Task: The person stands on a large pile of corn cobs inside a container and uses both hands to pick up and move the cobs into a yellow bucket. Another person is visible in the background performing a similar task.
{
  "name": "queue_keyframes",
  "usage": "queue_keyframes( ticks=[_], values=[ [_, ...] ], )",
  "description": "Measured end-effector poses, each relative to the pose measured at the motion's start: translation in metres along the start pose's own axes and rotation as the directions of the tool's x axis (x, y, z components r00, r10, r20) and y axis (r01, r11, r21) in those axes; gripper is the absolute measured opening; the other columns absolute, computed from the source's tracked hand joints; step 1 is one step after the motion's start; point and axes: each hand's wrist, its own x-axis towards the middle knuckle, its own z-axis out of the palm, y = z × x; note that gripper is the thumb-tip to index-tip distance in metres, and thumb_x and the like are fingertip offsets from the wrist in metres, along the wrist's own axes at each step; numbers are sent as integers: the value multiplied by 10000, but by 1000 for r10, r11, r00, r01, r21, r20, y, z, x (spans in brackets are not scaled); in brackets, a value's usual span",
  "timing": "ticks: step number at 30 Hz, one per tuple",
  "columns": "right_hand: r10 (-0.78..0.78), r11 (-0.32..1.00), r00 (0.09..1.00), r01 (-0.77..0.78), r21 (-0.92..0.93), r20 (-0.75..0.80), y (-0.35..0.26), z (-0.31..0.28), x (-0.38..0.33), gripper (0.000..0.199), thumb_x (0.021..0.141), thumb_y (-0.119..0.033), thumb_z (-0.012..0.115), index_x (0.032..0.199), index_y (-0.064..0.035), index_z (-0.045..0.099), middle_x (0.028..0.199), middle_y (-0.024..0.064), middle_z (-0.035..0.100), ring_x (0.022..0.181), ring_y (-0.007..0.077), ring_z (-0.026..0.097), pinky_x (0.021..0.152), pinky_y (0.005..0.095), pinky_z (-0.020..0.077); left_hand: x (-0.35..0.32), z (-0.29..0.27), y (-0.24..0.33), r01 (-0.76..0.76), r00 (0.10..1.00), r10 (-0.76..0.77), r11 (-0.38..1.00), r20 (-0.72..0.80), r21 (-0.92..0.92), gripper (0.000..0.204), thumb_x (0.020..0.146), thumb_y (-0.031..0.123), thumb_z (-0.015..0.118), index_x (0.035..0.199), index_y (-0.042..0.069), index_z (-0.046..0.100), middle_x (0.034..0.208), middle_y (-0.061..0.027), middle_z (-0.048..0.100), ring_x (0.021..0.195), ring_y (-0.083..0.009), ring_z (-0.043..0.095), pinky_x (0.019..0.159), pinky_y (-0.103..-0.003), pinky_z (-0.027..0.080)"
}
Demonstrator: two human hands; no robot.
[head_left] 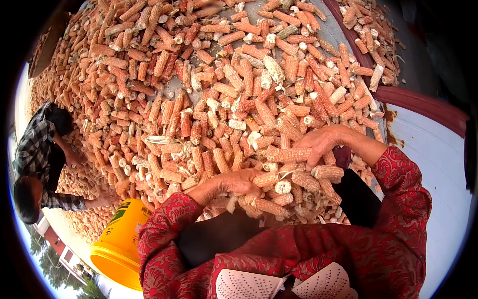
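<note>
Bare, shelled-looking corncobs [294, 154], orange to reddish, lie heaped in front of me. My left hand [241, 182] is curled against the near edge of the heap, its fingertips partly hidden among the cobs. From the right, my right hand [326, 142] reaches over several cobs with its fingers bent down around them. A bunch of corncobs [305, 181] is gathered between my two hands, close to my lap; one shows its pale round end [283, 187].
A yellow bucket [117, 239] lies tipped beside my left arm. Another person [40, 149] in a checked shirt bends over the heap at the left. On the right are a dark red edge [423, 105] and a pale panel [423, 164]. More cobs [371, 37] lie beyond it.
</note>
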Motion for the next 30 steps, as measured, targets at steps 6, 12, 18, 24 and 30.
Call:
queue_keyframes(
  ticks=[6, 12, 18, 24, 30],
  values=[
    [78, 979, 956, -21, 202, -282, 37, -19, -65, 502, 717, -239, 749, 1145, 2, 645, 958, 122, 685, 870, 191, 637, 738, 372, 503, -19, -28, 36, -21, 998, 30, 988, -53, 151, 496, 772, 95, 676, 1264, 65, 615, 818, -24, 643, 729, -149, 590, 703, -309, 500],
    [35, 982, 667, 115, 149, -744, 41, -42, -87, 666, 706, -287, 796, 1264, 4, 576, 1150, 147, 627, 1001, 244, 617, 901, 396, 490, -64, -127, 59, 17, 956, -46, 995, -289, -101, 503, 667, 170, 752, 1141, 42, 637, 1108, -103, 655, 1059, -234, 604, 991, -410, 468],
    [51, 988, 450, 108, 111, -892, 57, -37, -75, 774, 790, -212, 740, 1435, 17, 378, 1082, 202, 609, 800, 223, 638, 771, 378, 532, -31, -163, 89, -207, 934, 111, 943, -339, -260, 506, 771, 148, 645, 1245, 3, 540, 974, -126, 692, 898, -236, 692, 846, -381, 566],
    [224, 818, 415, 412, 401, -882, 79, -28, -66, 811, 809, -203, 739, 1464, 31, 322, 800, 79, 626, 679, 140, 609, 618, 284, 523, 68, -112, 67, 247, 808, 385, 466, -446, 850, 531, 765, 61, 637, 1279, 194, 602, 1202, -45, 634, 1084, -222, 601, 932, -428, 487],
    [260, 947, 272, 114, 299, -927, 112, -34, -85, 685, 767, -280, 735, 1370, -52, 506, 1098, 144, 648, 853, 197, 644, 716, 328, 528, 78, -102, 62, 427, 847, 186, 321, -499, 845, 407, 718, 304, 768, 1040, 71, 681, 1005, -116, 658, 975, -279, 633, 870, -404, 500]
  ],
)
